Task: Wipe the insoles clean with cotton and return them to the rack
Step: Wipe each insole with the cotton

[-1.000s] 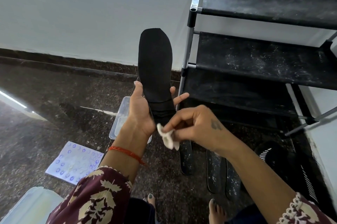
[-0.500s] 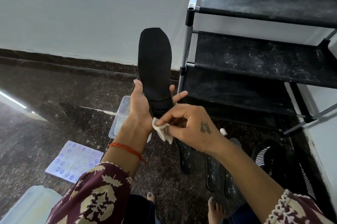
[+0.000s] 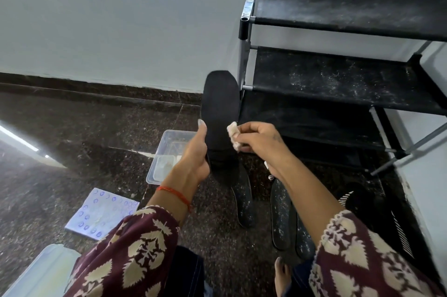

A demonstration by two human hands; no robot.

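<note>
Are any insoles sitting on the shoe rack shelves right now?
No, the shoe rack shelves visible here are bare and dusty, while the dusty insoles lie on the floor beside it.

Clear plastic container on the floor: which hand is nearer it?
Left. The left hand holds the insole beside the container; the right hand is beyond the insole.

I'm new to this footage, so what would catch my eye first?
The black insole held upright at centre by the left hand, with the right hand pinching a white cotton wad against its edge. Behind stands a dusty black rack; speckled insoles lie on the floor.
</note>
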